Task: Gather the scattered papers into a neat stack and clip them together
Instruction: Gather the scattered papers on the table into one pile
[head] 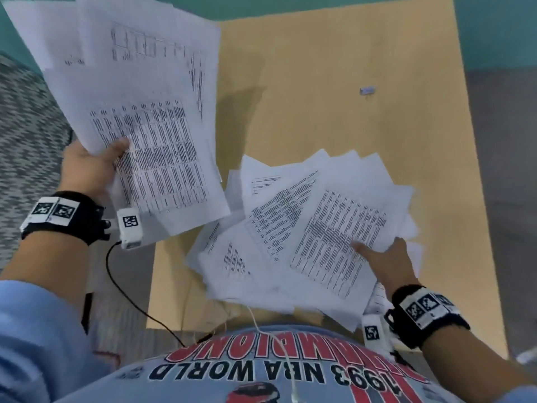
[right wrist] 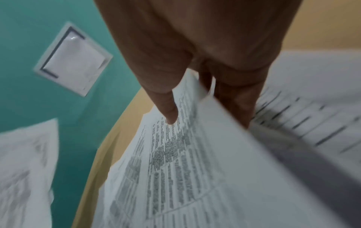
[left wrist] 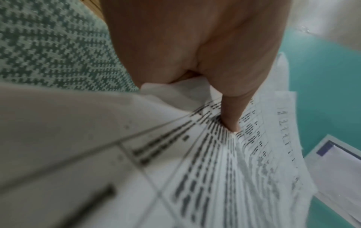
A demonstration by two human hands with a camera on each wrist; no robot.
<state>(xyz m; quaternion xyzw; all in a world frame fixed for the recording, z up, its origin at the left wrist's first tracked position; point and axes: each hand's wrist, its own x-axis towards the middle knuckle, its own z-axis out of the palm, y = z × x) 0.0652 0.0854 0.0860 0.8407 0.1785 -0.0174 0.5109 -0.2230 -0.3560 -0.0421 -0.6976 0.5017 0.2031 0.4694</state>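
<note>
Far left in my head view I see a grey patterned rug [head: 26,135] on the floor beside the tan table [head: 334,82]. My left hand [head: 87,167] is raised over the table's left edge and grips a loose bundle of printed papers [head: 139,112]: the thumb lies on the top sheet over a table of figures and the fingers are hidden under the bundle. The sheets are fanned and skewed, their corners sticking out at different angles, reaching up toward the far left corner. The left wrist camera shows that thumb [left wrist: 232,111] pressed down on the printed sheet, paper bunched in the crook of the hand, though the view is blurred.

Moving right, a second spread of papers [head: 305,237] sits low over the near middle of the table; I cannot tell whether it lies on the wood or is lifted off it. My right hand [head: 386,263] holds it at its right edge, thumb on top of the uppermost sheet. From the right wrist the thumb [right wrist: 166,104] sits above a sheet and the fingers [right wrist: 236,104] go beneath it, so the hand is clamped on the papers.

Further right and farther away, a small clip [head: 367,90] lies alone on the bare table, well apart from both bundles
</note>
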